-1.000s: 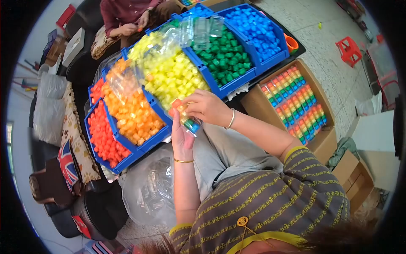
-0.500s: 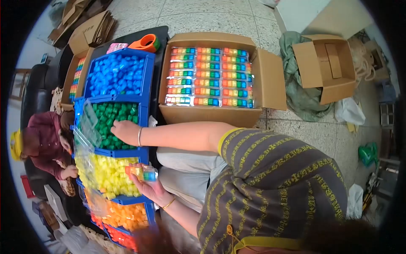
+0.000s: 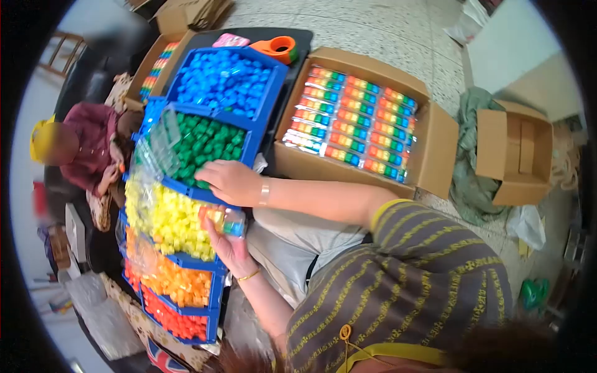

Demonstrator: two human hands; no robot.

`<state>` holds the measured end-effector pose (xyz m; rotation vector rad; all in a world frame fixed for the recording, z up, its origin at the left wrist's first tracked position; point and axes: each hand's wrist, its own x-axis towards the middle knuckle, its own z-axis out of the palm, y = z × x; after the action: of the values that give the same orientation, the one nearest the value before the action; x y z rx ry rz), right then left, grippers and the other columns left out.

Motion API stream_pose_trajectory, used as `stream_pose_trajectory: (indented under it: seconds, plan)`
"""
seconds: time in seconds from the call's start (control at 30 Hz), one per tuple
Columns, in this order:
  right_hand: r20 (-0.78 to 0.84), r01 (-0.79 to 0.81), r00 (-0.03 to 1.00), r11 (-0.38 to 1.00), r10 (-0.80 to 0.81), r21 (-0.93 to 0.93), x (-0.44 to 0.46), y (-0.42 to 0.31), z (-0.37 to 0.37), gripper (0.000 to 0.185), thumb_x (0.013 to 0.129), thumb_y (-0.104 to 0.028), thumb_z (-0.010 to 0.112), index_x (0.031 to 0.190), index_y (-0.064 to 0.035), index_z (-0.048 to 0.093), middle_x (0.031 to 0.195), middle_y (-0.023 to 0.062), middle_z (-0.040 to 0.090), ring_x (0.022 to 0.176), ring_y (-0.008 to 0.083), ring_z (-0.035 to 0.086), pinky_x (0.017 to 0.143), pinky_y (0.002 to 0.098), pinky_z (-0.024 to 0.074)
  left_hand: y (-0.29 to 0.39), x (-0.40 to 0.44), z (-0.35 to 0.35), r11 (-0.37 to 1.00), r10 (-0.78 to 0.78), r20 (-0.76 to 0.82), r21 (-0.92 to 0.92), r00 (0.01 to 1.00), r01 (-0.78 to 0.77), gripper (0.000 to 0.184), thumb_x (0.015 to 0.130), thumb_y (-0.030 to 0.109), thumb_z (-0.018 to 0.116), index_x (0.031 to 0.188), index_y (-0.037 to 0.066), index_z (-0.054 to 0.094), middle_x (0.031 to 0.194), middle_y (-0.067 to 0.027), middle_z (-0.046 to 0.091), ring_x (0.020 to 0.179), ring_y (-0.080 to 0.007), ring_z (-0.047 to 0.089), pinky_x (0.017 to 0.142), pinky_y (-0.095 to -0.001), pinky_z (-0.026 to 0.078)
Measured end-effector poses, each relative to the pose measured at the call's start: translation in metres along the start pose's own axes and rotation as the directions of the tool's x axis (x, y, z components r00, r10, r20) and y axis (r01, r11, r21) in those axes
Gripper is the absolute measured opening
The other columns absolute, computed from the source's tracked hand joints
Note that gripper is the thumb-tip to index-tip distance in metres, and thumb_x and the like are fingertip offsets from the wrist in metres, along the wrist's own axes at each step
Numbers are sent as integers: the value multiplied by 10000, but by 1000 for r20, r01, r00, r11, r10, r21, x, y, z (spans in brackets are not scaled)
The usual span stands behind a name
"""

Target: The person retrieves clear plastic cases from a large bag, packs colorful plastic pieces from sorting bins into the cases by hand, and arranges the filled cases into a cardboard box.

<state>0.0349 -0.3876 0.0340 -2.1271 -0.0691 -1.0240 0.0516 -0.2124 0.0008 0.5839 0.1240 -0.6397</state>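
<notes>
Rainbow block pack [image 3: 224,222] is held between the left hand's [image 3: 232,250] thumb and fingers, beside the yellow-block bin's [image 3: 200,263] near edge. Right hand [image 3: 231,183] curls over green blocks [image 3: 208,140]; its pinch is unclear.

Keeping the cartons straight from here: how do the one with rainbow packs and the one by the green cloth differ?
The packed carton holds rows of rainbow packs; the other carton shows none inside.
The packed carton stands beside the black table; the other carton sits farther off, against the green cloth.
The packed carton looks larger in this view than the other carton.
Both are brown cardboard with open flaps.
</notes>
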Motion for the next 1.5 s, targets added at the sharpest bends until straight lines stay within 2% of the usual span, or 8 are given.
stream_pose_trajectory:
  seconds: [0.1, 0.3, 0.37, 0.43, 0.77, 0.9, 1.07, 1.5]
  plan:
    - [277, 235, 924, 963, -264, 135, -27, -11, -27, 121, 771, -107, 587, 883, -61, 575, 845, 86, 573, 790, 269, 578, 705, 381, 482, -13, -1, 21, 995, 21, -67, 99, 998, -14, 372, 960, 242, 578, 1275, 52, 521, 1174, -94, 608, 1088, -201, 577, 963, -371, 460]
    - [314, 105, 932, 963, -183, 249, -19, 14, -57, 71, 775, -126, 591, 752, -60, 603, 761, 86, 576, 794, 273, 572, 712, 406, 472, -38, 1, 38, 1000, -1, -53, 31, 999, 3, 351, 958, 187, 578, 1273, 49, 507, 1181, -112, 594, 1083, -225, 577, 966, -371, 462]
    - [76, 151, 987, 975, -140, -165, 2, 67, -70, 99, 792, -131, 586, 729, -63, 619, 752, 91, 582, 820, 289, 573, 715, 407, 471, -39, 2, 34, 999, -4, 1, -47, 1000, 4, 375, 947, 167, 589, 1286, 38, 496, 1184, -121, 589, 1097, -246, 569, 987, -395, 453]
    - [-139, -181, 981, 896, 136, -404, 16, 127, -80, 137, 823, -119, 634, 923, -33, 669, 976, 166, 602, 939, 349, 584, 836, 417, 486, -41, 1, 30, 993, -5, 50, -119, 999, 11, 400, 935, 147, 601, 1299, 28, 484, 1188, -130, 584, 1112, -267, 561, 1008, -420, 444]
    - [-217, -362, 932, 795, 291, -488, 33, 215, -85, 196, 817, -127, 595, 991, -59, 654, 967, 184, 642, 921, 356, 617, 811, 431, 504, -44, 4, 41, 995, -17, -43, -95, 999, 13, 420, 879, 87, 650, 1275, 108, 509, 1089, -83, 628, 1011, -233, 621, 926, -480, 508]
    - [-27, -409, 899, 860, 437, 304, 27, 116, -84, 106, 848, -74, 642, 942, -44, 682, 858, 53, 659, 765, 117, 612, 679, 250, 491, -45, 18, 43, 995, 29, -73, -89, 997, -35, 417, 862, 70, 669, 1246, 102, 509, 1059, -72, 625, 993, -216, 623, 869, -436, 540]
    - [428, -538, 829, 721, 360, 436, -14, 19, -58, 102, 827, -77, 693, 917, -32, 672, 849, 16, 631, 729, 63, 575, 621, 217, 456, -40, 29, 54, 997, 70, -78, 24, 994, -69, 278, 863, 98, 675, 1109, 3, 584, 1012, -82, 637, 929, -181, 631, 819, -361, 550]
    - [121, 111, 987, 991, -101, -80, 104, 81, 36, 285, 808, -73, 676, 1090, -82, 638, 1031, 90, 654, 853, 257, 605, 750, 362, 497, -25, 19, 46, 969, -6, 57, -248, 998, 20, 376, 916, 242, 649, 1223, 88, 497, 1246, -141, 582, 1094, -258, 586, 881, -428, 521]
